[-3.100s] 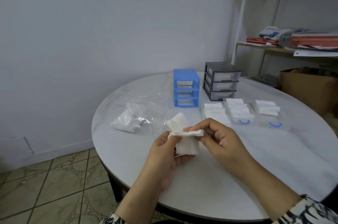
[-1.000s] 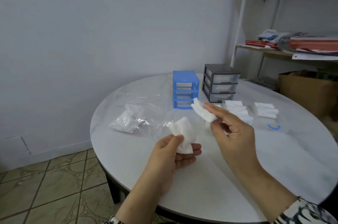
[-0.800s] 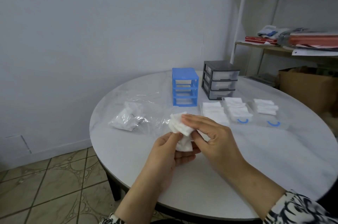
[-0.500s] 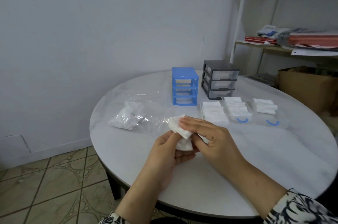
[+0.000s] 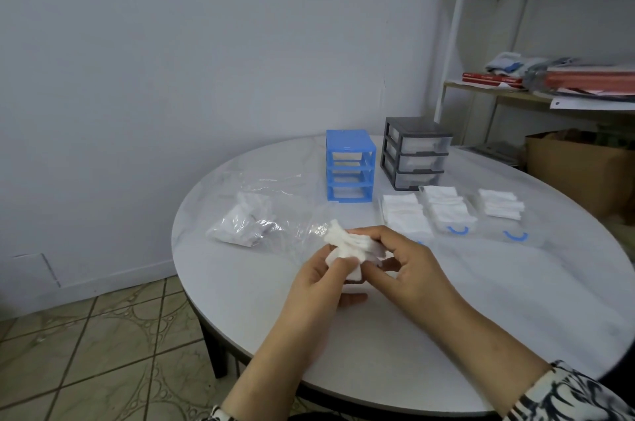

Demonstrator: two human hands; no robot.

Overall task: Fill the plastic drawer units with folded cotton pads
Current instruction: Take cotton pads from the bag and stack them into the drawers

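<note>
Both hands hold a small bunch of white cotton pads [image 5: 347,245] above the round white table [image 5: 481,310]. My left hand [image 5: 319,286] grips the pads from below. My right hand [image 5: 402,269] pinches the upper pads from the right. Behind them stands a blue drawer frame [image 5: 349,166] with its three slots empty. A dark grey drawer unit [image 5: 416,153] with its clear drawers in place stands to its right. Three clear drawers lie on the table, each with folded pads: one [image 5: 403,214], one [image 5: 446,209], one [image 5: 501,204].
A clear plastic bag [image 5: 251,221] with more pads lies at the table's left. A shelf [image 5: 549,90] with books and cloth and a cardboard box [image 5: 580,166] stand to the right. A tiled floor [image 5: 103,352] lies below the table's left edge.
One second ago my right hand was raised toward the drawers with a pad. It has come back to my left hand, and both now hold the bunch together.
</note>
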